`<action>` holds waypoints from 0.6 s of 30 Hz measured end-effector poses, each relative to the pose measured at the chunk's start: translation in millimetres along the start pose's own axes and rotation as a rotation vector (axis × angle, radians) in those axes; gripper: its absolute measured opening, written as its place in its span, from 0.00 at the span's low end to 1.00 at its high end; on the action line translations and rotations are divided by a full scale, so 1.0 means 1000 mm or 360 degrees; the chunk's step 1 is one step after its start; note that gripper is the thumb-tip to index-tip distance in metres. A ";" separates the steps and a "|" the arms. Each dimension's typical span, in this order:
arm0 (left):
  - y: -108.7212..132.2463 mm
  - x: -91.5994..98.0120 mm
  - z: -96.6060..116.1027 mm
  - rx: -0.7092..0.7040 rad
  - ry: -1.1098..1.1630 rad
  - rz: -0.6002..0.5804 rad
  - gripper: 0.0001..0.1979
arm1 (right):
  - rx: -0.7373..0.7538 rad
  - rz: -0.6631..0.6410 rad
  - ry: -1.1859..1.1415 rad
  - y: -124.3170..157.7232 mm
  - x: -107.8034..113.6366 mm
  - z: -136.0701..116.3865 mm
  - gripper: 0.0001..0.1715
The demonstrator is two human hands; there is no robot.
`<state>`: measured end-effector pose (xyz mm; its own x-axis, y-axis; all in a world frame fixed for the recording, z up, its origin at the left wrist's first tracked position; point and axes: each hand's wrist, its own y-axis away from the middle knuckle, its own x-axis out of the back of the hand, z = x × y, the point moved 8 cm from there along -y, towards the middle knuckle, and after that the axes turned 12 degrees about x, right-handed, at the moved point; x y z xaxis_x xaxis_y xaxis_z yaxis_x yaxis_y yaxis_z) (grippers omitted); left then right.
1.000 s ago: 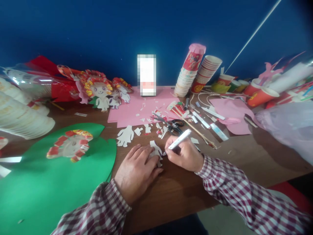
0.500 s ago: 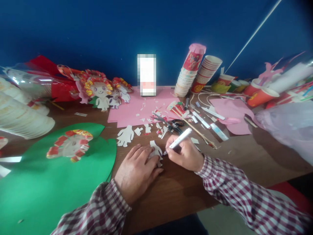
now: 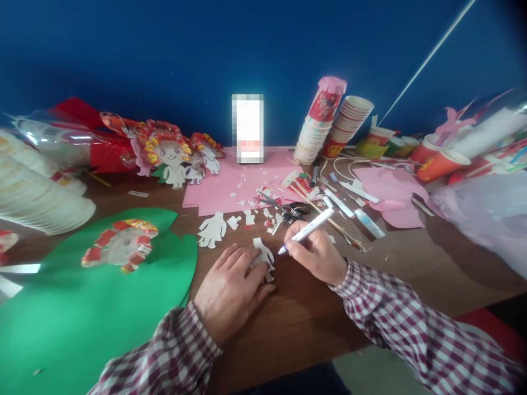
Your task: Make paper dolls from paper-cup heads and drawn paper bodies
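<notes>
My left hand [image 3: 233,285] lies flat with its fingers stretched over a small white paper cutout [image 3: 264,253], pressing it against the brown table. Part of the cutout is hidden under the fingers. Just to its right, my right hand [image 3: 315,252] grips a white marker [image 3: 312,224] like a pen. The marker's purplish tip points down and left, slightly apart from the cutout's edge. Another white paper figure cutout [image 3: 212,229] lies beyond my left fingers, beside loose paper scraps [image 3: 247,218]. Black-handled scissors [image 3: 293,211] lie behind my right hand.
Pink sheets [image 3: 230,186] carry more scraps. Left are green paper [image 3: 123,312] with a red-and-yellow paper ring [image 3: 119,244], and decorated paper figures [image 3: 173,159]. Cup stacks [image 3: 313,137], markers [image 3: 338,203] and a pink sheet [image 3: 387,186] are right. A blurred-out bright screen [image 3: 249,126] stands behind.
My right hand has drawn the marker slightly right and away from the cutout, baring its tip. My left hand keeps its place on the cutout.
</notes>
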<state>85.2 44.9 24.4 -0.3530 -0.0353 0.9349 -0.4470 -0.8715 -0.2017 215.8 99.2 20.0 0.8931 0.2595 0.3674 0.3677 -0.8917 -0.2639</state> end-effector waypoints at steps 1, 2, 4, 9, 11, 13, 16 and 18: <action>0.000 -0.001 -0.001 0.0008 -0.0001 -0.0019 0.11 | 0.0015 -0.0008 0.0036 0.000 -0.001 -0.001 0.03; 0.000 -0.001 -0.001 0.0018 -0.0002 -0.0035 0.11 | 0.0031 -0.0014 0.0069 0.000 -0.002 -0.003 0.02; 0.000 -0.002 -0.002 0.0034 0.0001 -0.0055 0.10 | 0.0062 -0.0025 0.0112 0.000 -0.003 -0.006 0.02; 0.000 0.004 0.001 0.0048 0.0033 -0.0019 0.10 | 0.0145 -0.0110 0.0175 -0.001 -0.008 -0.010 0.03; 0.000 0.003 0.002 0.0065 0.0030 -0.0052 0.11 | 0.0190 -0.0127 0.0229 -0.001 -0.007 -0.012 0.04; 0.000 0.000 0.002 0.0083 0.0002 -0.0111 0.11 | 0.0234 -0.0138 0.0279 -0.001 -0.007 -0.013 0.06; 0.001 -0.003 0.001 0.0114 -0.0059 -0.0165 0.11 | 0.0264 -0.0154 0.0327 -0.001 -0.009 -0.015 0.05; 0.000 -0.003 0.001 0.0121 -0.0070 -0.0162 0.11 | 0.0259 -0.0154 0.0349 0.000 -0.009 -0.015 0.05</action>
<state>86.7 44.5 21.5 -0.2721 0.0355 0.9616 -0.4146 -0.9061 -0.0838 203.9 91.3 29.9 0.7810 0.2380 0.5774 0.5009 -0.7909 -0.3514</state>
